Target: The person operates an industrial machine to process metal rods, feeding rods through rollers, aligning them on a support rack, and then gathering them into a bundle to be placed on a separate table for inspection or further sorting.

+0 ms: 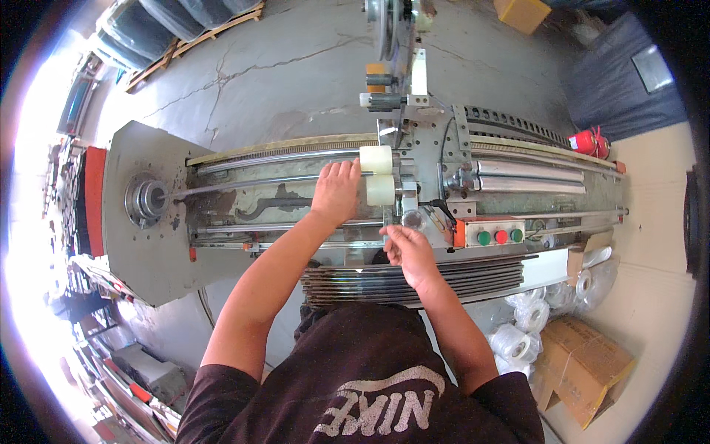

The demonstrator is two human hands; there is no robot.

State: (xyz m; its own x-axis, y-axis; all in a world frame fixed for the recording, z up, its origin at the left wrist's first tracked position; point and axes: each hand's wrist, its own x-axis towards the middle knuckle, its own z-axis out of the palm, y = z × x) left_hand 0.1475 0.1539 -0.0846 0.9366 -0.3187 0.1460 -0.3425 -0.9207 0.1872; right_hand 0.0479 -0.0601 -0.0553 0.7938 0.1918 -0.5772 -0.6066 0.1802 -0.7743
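Note:
A long machine lies across in front of me, with a thin metal rod (255,183) running from a round chuck (151,198) at its left end toward the carriage. My left hand (336,194) is closed over the rod, just left of two pale cream rollers (376,160). Its fingertips lie close to the rollers, and the palm is hidden. Lower and to the right, my right hand (409,253) has its fingers curled and pinched together below the carriage (421,166). What the pinch holds, if anything, is too small to make out.
A control box (494,234) with green and red buttons sits right of my right hand. Several dark rods (414,285) lie in a rack against my body. Plastic-wrapped rolls (529,318) and a cardboard box (584,362) stand at the right. A fire extinguisher (590,143) is beyond the machine's right end.

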